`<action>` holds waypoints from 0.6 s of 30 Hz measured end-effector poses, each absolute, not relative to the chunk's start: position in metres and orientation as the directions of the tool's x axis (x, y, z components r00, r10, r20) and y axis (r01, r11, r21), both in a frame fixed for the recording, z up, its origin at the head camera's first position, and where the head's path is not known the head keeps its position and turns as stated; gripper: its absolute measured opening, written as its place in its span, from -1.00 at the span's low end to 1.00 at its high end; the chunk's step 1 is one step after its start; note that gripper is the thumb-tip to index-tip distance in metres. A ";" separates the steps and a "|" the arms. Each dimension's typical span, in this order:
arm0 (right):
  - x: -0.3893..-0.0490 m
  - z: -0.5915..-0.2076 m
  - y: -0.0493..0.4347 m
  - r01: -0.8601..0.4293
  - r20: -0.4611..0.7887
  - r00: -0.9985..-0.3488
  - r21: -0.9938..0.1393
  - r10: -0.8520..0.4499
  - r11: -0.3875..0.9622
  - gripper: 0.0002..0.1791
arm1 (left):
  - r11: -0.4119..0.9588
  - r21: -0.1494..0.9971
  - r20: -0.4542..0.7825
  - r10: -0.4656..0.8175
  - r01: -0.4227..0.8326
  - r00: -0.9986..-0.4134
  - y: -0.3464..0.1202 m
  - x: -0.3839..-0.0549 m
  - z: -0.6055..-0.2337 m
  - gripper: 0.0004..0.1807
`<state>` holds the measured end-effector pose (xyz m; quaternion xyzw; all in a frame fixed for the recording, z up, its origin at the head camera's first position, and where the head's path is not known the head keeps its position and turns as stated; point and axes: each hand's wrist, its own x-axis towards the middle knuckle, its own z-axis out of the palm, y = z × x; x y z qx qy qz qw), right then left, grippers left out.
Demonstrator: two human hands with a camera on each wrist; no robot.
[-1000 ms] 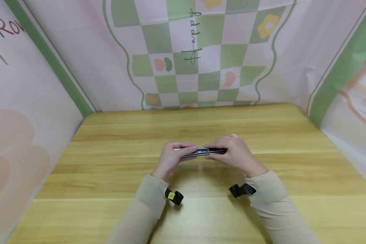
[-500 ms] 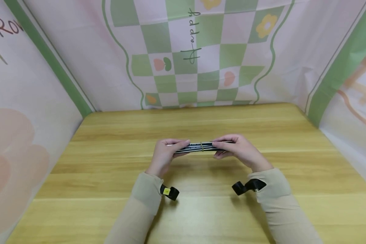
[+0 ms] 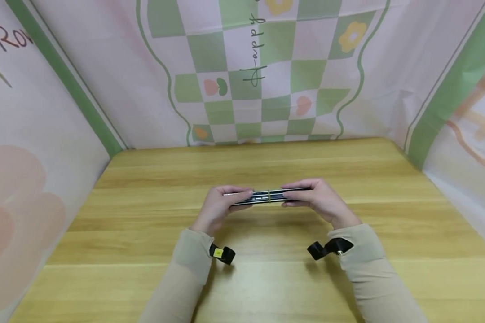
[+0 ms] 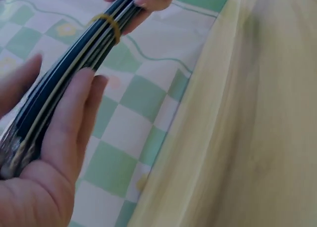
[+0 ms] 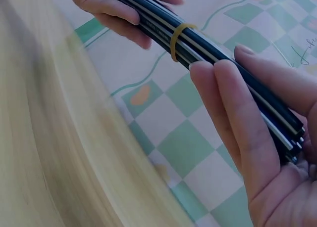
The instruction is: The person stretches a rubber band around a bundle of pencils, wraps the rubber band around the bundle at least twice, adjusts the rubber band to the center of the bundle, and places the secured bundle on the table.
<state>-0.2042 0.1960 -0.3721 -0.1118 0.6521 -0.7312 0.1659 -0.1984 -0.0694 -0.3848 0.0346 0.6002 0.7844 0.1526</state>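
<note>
A bundle of dark pencils (image 3: 260,197) with light stripes is held level above the table, one end in each hand. A yellow rubber band (image 5: 181,39) goes round its middle. My left hand (image 3: 222,202) grips the left end, thumb on the near side and fingers on the other. My right hand (image 3: 325,204) pinches the right end between thumb and fingers. In the left wrist view the pencils (image 4: 74,64) run from the left palm up to the other hand. Both ends of the bundle are partly hidden by the hands.
The wooden table (image 3: 258,287) lies below the hands. Behind it hangs a green-and-white checked cloth wall (image 3: 248,107) printed with "Happy". More printed cloth (image 3: 36,134) closes off the left side, and the right too. Black wrist straps (image 3: 222,253) sit on both beige sleeves.
My hands have moved apart along the bundle, the right hand shifting from near the rubber band to the right end. More of the pencils' middle shows now. Over the last half second little has moved.
</note>
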 end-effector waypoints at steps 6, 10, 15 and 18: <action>-0.205 -0.371 0.203 0.117 -0.037 -0.918 -0.977 -0.395 -0.180 -0.72 | 0.061 0.994 -0.106 0.315 -0.091 -0.943 -0.081 -0.197 -0.379 -0.52; -0.204 -0.369 0.206 0.122 -0.046 -0.905 -0.981 -0.423 -0.153 -0.69 | 0.076 0.994 -0.098 0.305 -0.078 -0.947 -0.084 -0.197 -0.379 -0.54; -0.204 -0.368 0.208 0.125 -0.073 -0.899 -0.988 -0.432 -0.093 -0.71 | 0.058 0.994 -0.104 0.313 -0.091 -0.944 -0.085 -0.199 -0.380 -0.51; -0.204 -0.368 0.208 0.120 -0.074 -0.898 -0.990 -0.434 -0.078 -0.72 | 0.027 0.995 -0.101 0.337 -0.098 -0.936 -0.086 -0.198 -0.380 -0.51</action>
